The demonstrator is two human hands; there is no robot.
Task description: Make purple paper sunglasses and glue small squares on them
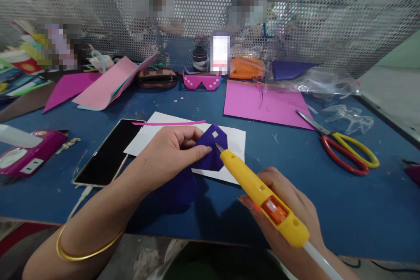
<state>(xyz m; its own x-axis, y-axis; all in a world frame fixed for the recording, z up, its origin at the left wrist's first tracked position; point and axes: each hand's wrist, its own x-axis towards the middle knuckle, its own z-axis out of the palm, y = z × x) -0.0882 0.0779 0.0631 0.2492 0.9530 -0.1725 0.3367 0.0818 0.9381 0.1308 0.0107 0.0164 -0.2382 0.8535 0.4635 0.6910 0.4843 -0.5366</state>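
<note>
My left hand [167, 151] is closed on a dark blue foam piece [218, 157] with angled edges, thumb on top of it. A small white square [215, 134] sits near its upper corner. My right hand [288, 197] is wrapped round a yellow hot glue gun [251, 179], with a glue stick coming out of its back end. The gun's metal nozzle is at the foam surface, just below the white square; whether it touches I cannot tell. Under the foam lies a white sheet [236, 140], and a thin pink strip [170, 123] lies across the sheet's far part.
A black-screened phone [110, 153] with a cable lies on the left, near a magenta power strip [36, 153]. Scissors [341, 144] lie on the right by a pink foam sheet [265, 103]. Pink foam glasses [201, 81] stand at the back, before a perforated metal screen [197, 13].
</note>
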